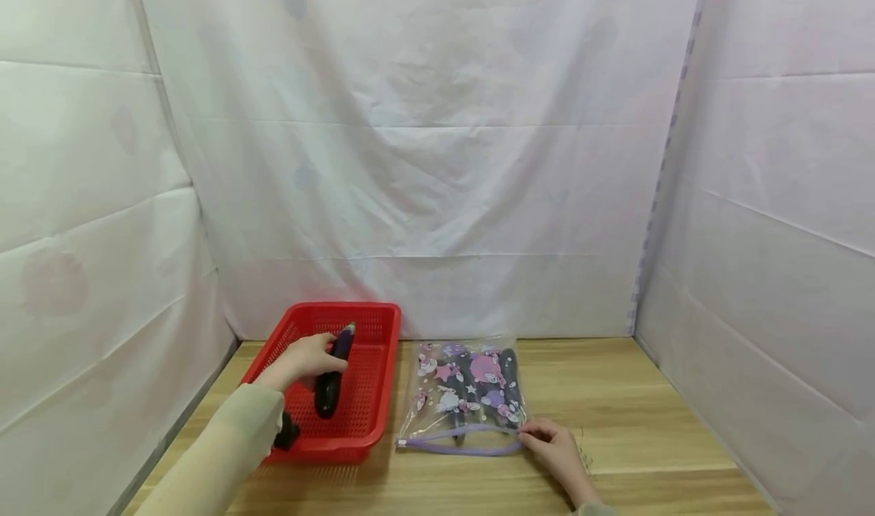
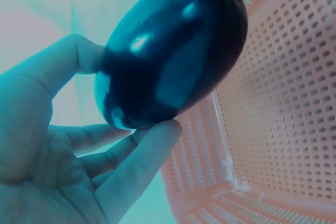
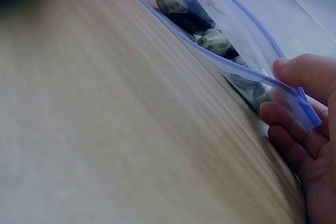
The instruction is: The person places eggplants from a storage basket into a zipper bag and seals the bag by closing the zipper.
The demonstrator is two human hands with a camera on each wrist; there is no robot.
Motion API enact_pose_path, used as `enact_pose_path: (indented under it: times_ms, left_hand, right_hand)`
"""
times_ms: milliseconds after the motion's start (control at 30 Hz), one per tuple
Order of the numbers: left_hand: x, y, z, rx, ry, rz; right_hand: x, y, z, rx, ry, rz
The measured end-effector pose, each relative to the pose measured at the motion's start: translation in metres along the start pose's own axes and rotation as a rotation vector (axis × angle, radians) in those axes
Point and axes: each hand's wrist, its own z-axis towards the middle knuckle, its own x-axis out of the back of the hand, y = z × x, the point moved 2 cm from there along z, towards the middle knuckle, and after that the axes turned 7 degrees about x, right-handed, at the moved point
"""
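Note:
My left hand (image 1: pixel 311 356) grips a dark purple eggplant (image 1: pixel 329 393) over the red basket (image 1: pixel 394 371). Its green stem end points away from me, and in the left wrist view the glossy rounded end of the eggplant (image 2: pixel 178 51) faces the camera, thumb on one side and fingers below. A clear zip bag (image 1: pixel 437 419) with pink and purple prints lies flat to the right of the basket. Inside it are several eggplants (image 3: pixel 184 11), stem ends toward the parted purple zip edge. At the right corner of that mouth, my right hand (image 1: pixel 557 455) pinches the bag between thumb and fingers.
The slotted basket walls rise around the left hand. A white slider (image 1: pixel 402 443) sits at the left end of the bag's zip. White cloth (image 1: pixel 437 159) hangs behind and on both sides of the wooden table (image 1: pixel 615 387).

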Motion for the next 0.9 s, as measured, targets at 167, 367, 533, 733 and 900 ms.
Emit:
enact_pose_path:
  times_ms: [167, 367, 533, 733, 900]
  left_hand:
    - [-0.007, 0.008, -0.005, -0.018, -0.003, 0.022]
    - [-0.018, 0.018, -0.010, -0.043, -0.009, 0.061]
    - [-0.022, 0.025, -0.015, -0.059, 0.000, 0.085]
    - [-0.026, 0.027, -0.020, -0.068, 0.001, 0.070]
    - [-0.028, 0.030, -0.024, -0.081, -0.002, 0.064]
  right_hand:
    - [0.001, -0.001, 0.003, 0.013, 0.009, -0.026]
    - [0.002, 0.001, 0.002, 0.033, 0.005, -0.027]
    - [0.001, 0.003, 0.002, 0.044, 0.000, -0.016]
    - [0.000, 0.003, -0.001, 0.047, 0.003, -0.003]
    - [-0.001, 0.002, -0.001, 0.060, 0.004, -0.001]
